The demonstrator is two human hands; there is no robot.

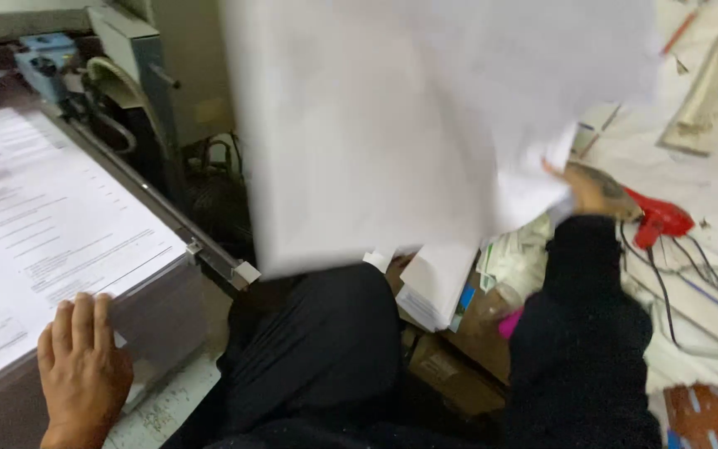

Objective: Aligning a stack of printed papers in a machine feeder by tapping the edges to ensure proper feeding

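the left hand (83, 366) lies flat, palm down, fingers together and stretched forward, on the near edge of the printed sheets (35, 224) that rest on the machine bed (159, 320); it grips nothing, only presses. the right hand (592, 189) is raised well to the right of the machine bed, its black sleeve (579, 333) angled up from the lap, the fingers pinched shut on the lower right corner of a large white paper stack (425, 125). that stack is blurred and hangs in the air to the right of the machine bed, above the person's dark lap, well apart from the left hand. just right of the right hand lies a red tool (662, 220) with black cables. below the held stack sits a small pile of white paper (434, 287) among cardboard boxes (450, 366).
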